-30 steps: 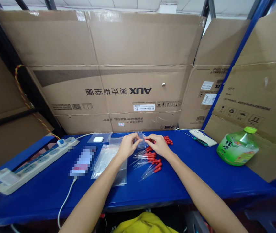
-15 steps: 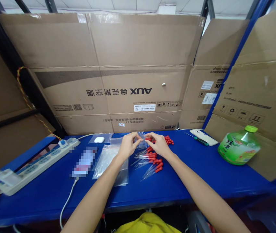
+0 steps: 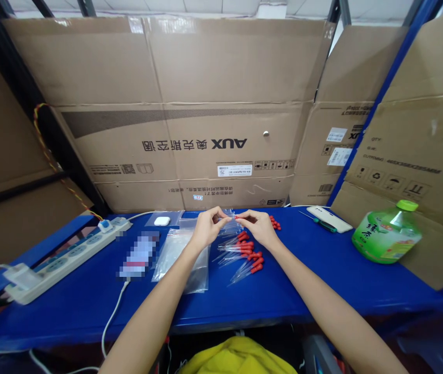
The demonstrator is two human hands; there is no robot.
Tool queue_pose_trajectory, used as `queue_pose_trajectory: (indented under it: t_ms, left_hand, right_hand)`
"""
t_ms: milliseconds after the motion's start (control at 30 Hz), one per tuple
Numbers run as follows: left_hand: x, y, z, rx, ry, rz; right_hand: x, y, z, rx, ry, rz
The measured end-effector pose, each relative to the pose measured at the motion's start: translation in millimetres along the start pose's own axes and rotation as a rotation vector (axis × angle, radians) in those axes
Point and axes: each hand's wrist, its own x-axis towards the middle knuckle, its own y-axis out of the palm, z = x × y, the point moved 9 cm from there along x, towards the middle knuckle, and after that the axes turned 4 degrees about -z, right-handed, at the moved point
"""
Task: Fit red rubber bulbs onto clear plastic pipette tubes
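My left hand (image 3: 207, 228) is closed in a pinch on what looks like a thin glass dropper tube, hard to see against the clear tubes (image 3: 232, 226) behind it. Facing it, my right hand (image 3: 260, 228) pinches a small red rubber bulb (image 3: 237, 217) between thumb and forefinger. The fingertips are close together, and whether bulb and tube touch I cannot tell. Just below the hands lie several glass droppers (image 3: 246, 246) with red bulbs, tips pointing left. Loose red bulbs (image 3: 275, 223) show beyond my right hand, partly hidden by it.
Clear plastic bags (image 3: 200, 280) lie left of the droppers. Farther left are a white case (image 3: 162, 221), a blurred phone (image 3: 139, 255) on a cable and a power strip (image 3: 75, 254). To the right are a screwdriver (image 3: 324, 224), a white phone-like slab (image 3: 332, 218) and a green bottle (image 3: 387, 236). Cardboard (image 3: 205, 67) walls the back.
The camera view has shifted slightly. My right fingertips have risen a little and a red bulb now shows between them. Both hands stay close together; the droppers on the table have not moved.
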Motion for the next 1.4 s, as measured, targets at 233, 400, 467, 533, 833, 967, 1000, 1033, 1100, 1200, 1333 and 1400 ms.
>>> queue_pose_trajectory:
  t_ms: [233, 400, 467, 533, 833, 967, 1000, 1033, 1100, 1200, 1333, 1400]
  left_hand:
    - [-0.3, 3.1, 0.2, -0.001, 0.02, 0.021]
    - [-0.9, 4.9, -0.7, 0.035, 0.058, 0.039]
    - [-1.3, 5.3, 0.4, 0.016, 0.057, 0.055]
    - [-1.8, 6.6, 1.2, 0.001, 0.053, 0.086]
    - [-3.6, 12.0, 4.7, -0.067, 0.017, 0.06]
    - [-4.3, 14.4, 5.0, -0.062, 0.024, -0.007]
    - [-4.3, 14.1, 5.6, -0.052, 0.025, -0.02]
    - [-4.1, 13.1, 6.3, -0.04, 0.027, -0.033]
    - [-3.8, 9.6, 8.2, -0.012, 0.028, -0.059]
    - [-3.4, 5.4, 9.6, 0.006, 0.029, -0.07]
    - [-3.2, 8.4, 5.5, -0.032, 0.043, -0.002]
    - [-3.2, 13.4, 2.4, -0.058, 0.06, 0.063]
  right_hand:
    - [-1.3, 0.8, 0.0, 0.004, -0.013, -0.001]
    - [-6.2, 2.8, 21.3, -0.182, -0.206, 0.024]
    - [-8.7, 5.5, 28.8, -0.257, -0.292, 0.048]
    - [-11.0, 9.0, 32.8, -0.309, -0.354, 0.082]
    - [-8.1, 2.8, 28.1, -0.283, -0.299, 0.043]
    - [-1.9, -3.0, 10.5, -0.197, -0.146, 0.038]
    - [-1.0, -3.1, 5.9, -0.178, -0.111, 0.053]
    - [-0.5, -3.3, 1.5, -0.155, -0.077, 0.065]
    - [-0.1, -3.5, -5.3, -0.095, -0.018, 0.083]
    - [-0.7, -2.3, -10.4, 0.003, 0.041, 0.095]
    - [-1.4, -0.8, -11.3, 0.09, 0.076, 0.083]
    - [-1.4, -1.4, -10.2, 0.112, 0.075, 0.066]
